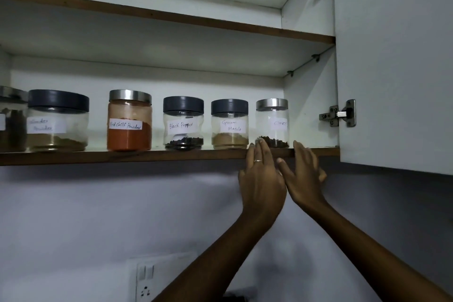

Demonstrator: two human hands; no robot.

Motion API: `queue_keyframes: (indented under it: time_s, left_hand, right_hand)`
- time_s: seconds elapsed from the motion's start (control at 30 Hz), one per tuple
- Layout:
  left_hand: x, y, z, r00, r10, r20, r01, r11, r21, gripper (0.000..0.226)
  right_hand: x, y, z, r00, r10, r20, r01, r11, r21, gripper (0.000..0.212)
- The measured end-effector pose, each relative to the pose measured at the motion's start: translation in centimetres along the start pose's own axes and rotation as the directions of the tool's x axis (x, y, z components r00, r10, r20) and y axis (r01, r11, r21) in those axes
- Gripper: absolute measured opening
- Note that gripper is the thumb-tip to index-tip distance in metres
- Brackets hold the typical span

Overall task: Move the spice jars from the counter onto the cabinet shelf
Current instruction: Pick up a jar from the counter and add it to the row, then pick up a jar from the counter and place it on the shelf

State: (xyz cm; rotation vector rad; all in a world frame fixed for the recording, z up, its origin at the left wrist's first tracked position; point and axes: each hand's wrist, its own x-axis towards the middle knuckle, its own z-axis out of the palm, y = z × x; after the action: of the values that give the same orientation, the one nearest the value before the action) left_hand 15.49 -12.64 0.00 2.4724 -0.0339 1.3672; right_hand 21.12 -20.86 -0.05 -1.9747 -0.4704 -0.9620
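I'm looking up into the open cabinet, and both my hands are raised at the front edge of the lower shelf [122,155]. My left hand [261,179] has its fingers straight and together, the tips reaching up over the shelf lip right at the foot of the cloves jar [272,123]; whether they actually touch the glass I cannot tell. There's a ring on one of its fingers. My right hand [304,174] is beside it, fingers spread and loose, fingertips against the shelf edge just right of that same jar, holding nothing. The two hands sit close together, thumbs nearly meeting below the shelf. Along the shelf the spice jars stand upright in a row: at far right the cloves jar with a silver lid, then leftward the garam masala jar [230,124] with a dark lid, the black pepper jar [183,122], also dark-lidded, the red chilli powder jar [129,120] with a silver lid, about two-thirds full, a wide coriander powder jar [57,120] under a dark lid, and one more jar [12,119] cut off at the left edge, its label unreadable. Above them the upper shelf [171,16] shows its brown edge. The cabinet door [397,68] hangs open on my right, hinge [339,113] in view. Below on the wall, a switch and socket plate [147,279].
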Motion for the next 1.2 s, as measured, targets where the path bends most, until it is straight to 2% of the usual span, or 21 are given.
queue_keyframes:
  time_s: [0.1,0.17,0.23,0.37,0.47,0.73,0.9,0.97,1.07,1.13,1.2]
  left_hand:
    - [-5.2,-2.1,0.3,0.990,0.128,-0.051,-0.131,0.990,-0.056,0.059]
    - [-8.9,-3.7,-0.1,0.979,0.193,-0.064,-0.198,0.976,-0.085,0.052]
    - [-12.6,-5.9,-0.4,0.976,0.214,-0.046,-0.217,0.973,-0.085,0.047]
    - [-19.7,-10.2,-2.4,0.989,0.108,0.100,-0.097,0.989,-0.110,0.041]
    - [-25.4,-14.2,-4.7,0.984,0.005,0.179,0.006,0.998,-0.060,0.035]
    - [-38.0,-24.8,-11.3,0.881,-0.299,0.366,0.303,0.952,0.047,0.038]
    - [-42.6,-30.9,-14.2,0.852,-0.345,0.393,0.348,0.935,0.068,0.039]
    - [-44.1,-33.5,-14.8,0.817,-0.386,0.429,0.398,0.915,0.065,0.039]
    - [-46.3,-36.6,-15.0,0.745,-0.450,0.493,0.487,0.871,0.059,0.044]
    - [-47.8,-38.3,-14.5,0.677,-0.474,0.563,0.525,0.847,0.082,0.052]
    - [-48.9,-39.8,-13.7,0.577,-0.509,0.639,0.588,0.802,0.108,0.060]
  right_hand:
    - [-4.4,0.7,1.3,0.992,-0.084,-0.098,0.086,0.996,0.023,0.047]
    - [-7.7,1.0,2.3,0.986,-0.142,-0.084,0.146,0.988,0.044,0.035]
    - [-11.4,0.7,3.8,0.990,-0.141,-0.011,0.142,0.988,0.066,0.034]
    - [-18.3,0.2,6.3,0.987,-0.136,0.089,0.125,0.985,0.117,0.031]
    - [-24.1,-0.7,8.6,0.969,-0.135,0.205,0.110,0.986,0.128,0.028]
    - [-36.2,-6.4,14.7,0.896,-0.124,0.427,0.101,0.992,0.078,0.025]
    - [-43.1,-10.7,18.8,0.842,-0.035,0.538,0.031,0.999,0.017,0.025]
    - [-46.0,-11.8,20.4,0.806,0.043,0.590,-0.047,0.999,-0.007,0.026]
    - [-49.9,-12.3,22.2,0.716,0.296,0.632,-0.329,0.942,-0.069,0.032]
    - [-52.1,-12.1,23.1,0.592,0.472,0.653,-0.528,0.840,-0.127,0.035]
    - [-53.6,-11.5,24.1,0.431,0.589,0.683,-0.670,0.717,-0.195,0.045]
